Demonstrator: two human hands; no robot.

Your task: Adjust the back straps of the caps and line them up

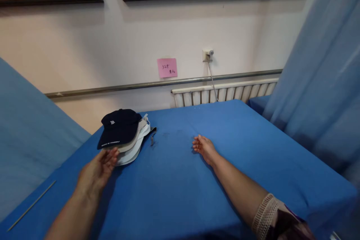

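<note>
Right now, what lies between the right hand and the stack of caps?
Bare blue cloth, in the head view, except a dark strap poking from the caps toward the right hand.

Blue-covered table (168, 187) with a stack of caps (120, 129), navy on top, and a thin stick (32, 205).

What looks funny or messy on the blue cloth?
The cloth has faint dark marks right of the caps, maybe stains or creases. The caps are stacked unevenly, with a dark strap poking out. A thin stick lies alone, far left.
</note>
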